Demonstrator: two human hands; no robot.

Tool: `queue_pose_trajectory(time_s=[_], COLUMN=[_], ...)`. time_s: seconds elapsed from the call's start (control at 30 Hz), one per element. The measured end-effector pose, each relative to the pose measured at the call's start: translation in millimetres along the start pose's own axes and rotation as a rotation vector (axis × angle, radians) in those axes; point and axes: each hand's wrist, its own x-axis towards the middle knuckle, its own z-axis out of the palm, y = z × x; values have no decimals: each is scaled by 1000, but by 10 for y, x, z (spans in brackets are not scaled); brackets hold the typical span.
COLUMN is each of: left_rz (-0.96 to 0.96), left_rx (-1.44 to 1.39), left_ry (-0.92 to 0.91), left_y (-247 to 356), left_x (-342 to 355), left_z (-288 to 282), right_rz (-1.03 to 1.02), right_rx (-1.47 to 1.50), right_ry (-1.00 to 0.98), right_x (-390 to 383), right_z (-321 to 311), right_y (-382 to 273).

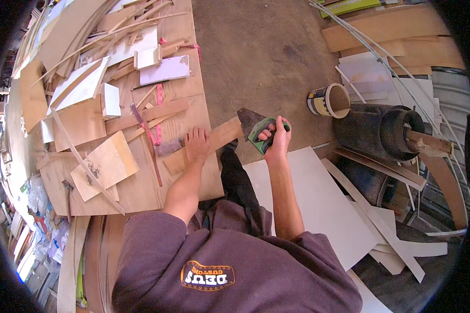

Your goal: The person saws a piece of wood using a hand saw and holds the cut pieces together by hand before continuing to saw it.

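A handsaw (257, 136) with a green handle is in my right hand (280, 140), whose fingers are wrapped through the grip. Its dark blade points up and left, close to the end of a short wooden board (225, 132). Whether the teeth touch the wood I cannot tell. My left hand (197, 144) presses down on that board, fingers over its far edge. The board lies slantwise on the plywood worktable (196, 180), its right end jutting past the table's edge. Left of my left hand lie a greyish roll-shaped piece (168, 147) and a pink measuring tape (159, 112).
Wood offcuts and white panels (164, 70) crowd the table's left and far parts. A hammer (68, 198) lies near its front left. On the floor to the right are a bucket (329, 100), a black cylinder (368, 128), a large white sheet (318, 198) and loose strips (381, 224).
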Motion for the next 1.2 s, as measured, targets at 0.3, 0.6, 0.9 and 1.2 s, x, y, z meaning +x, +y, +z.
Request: queue_pose_trajectory(time_s=[0.3,0.6,0.9,1.2], left_rz=[-35,-113,-123,-113], left_rx=[12,12,-45,-42], left_ry=[-71,-166,-131,-146], left_y=[9,1,-24,25], left_x=[21,-9,-4,11], left_z=[-28,-77,-64,-160], right_rz=[68,273,326,466], right_rx=[-38,-58,103,273], right_ry=[-22,6,-12,13], right_x=[257,206,394,646], right_z=[18,162,29,6], right_y=[70,412,294,224])
